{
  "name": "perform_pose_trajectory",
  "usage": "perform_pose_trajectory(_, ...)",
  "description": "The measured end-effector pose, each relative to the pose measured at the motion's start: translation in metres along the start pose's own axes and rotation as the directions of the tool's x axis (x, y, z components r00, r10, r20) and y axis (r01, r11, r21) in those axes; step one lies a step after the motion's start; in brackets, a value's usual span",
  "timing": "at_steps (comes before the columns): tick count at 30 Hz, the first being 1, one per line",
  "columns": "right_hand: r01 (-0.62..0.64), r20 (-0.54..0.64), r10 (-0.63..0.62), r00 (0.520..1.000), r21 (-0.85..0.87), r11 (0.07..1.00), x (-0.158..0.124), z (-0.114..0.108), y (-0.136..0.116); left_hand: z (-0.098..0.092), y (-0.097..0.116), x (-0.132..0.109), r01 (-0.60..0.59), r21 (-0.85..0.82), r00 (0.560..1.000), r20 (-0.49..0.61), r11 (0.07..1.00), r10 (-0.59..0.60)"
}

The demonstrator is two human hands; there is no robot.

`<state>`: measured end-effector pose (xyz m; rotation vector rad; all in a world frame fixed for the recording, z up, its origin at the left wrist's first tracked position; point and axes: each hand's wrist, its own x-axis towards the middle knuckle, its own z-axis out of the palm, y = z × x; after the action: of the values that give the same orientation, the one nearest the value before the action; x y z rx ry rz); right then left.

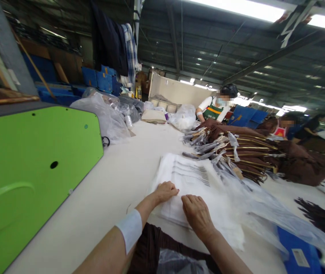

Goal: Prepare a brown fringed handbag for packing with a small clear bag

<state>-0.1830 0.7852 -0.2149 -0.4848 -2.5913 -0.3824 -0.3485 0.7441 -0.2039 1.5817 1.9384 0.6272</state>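
A stack of white, see-through plastic bags [192,175] with dark printed lines lies flat on the table before me. My left hand [166,191] rests on the left part of the stack, its fingers curled closed on the top plastic bag. Just to the right, my right hand [196,214] is also closed on the bag, knuckles up, and its fingertips are hidden from view. A pale band wraps my left forearm. Below my wrists, at the table's near edge, sits dark brown fabric [151,243] with a clear plastic wrap [179,262] over part of it.
Brown garments [245,148] with gold edging and grey tags are heaped to the right. A green panel [42,167] stands at left. Filled clear bags [102,110] lie farther back. A blue box [299,247] is at lower right. A co-worker [215,106] stands across the table.
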Motion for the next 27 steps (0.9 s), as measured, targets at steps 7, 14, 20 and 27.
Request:
perform_pose_trajectory(7,-0.100,-0.042,0.101,0.994,0.028,0.995,0.009,-0.002,0.001,-0.011,-0.001,-0.031,-0.139,0.169,0.989,-0.028,0.976,0.146)
perform_pose_trajectory(14,-0.037,0.021,0.035,0.999,0.083,0.996,-0.003,-0.009,0.002,-0.007,0.002,-0.043,-0.150,0.385,0.982,-0.050,0.911,0.182)
perform_pose_trajectory(20,-0.103,0.049,0.098,0.994,0.107,0.989,-0.023,-0.016,0.008,-0.017,0.005,-0.053,-0.166,0.430,0.982,-0.010,0.887,0.189)
perform_pose_trajectory(27,-0.175,-0.022,0.180,0.983,0.152,0.973,-0.019,-0.017,0.002,-0.009,0.030,-0.056,-0.184,0.471,0.976,-0.020,0.863,0.219)
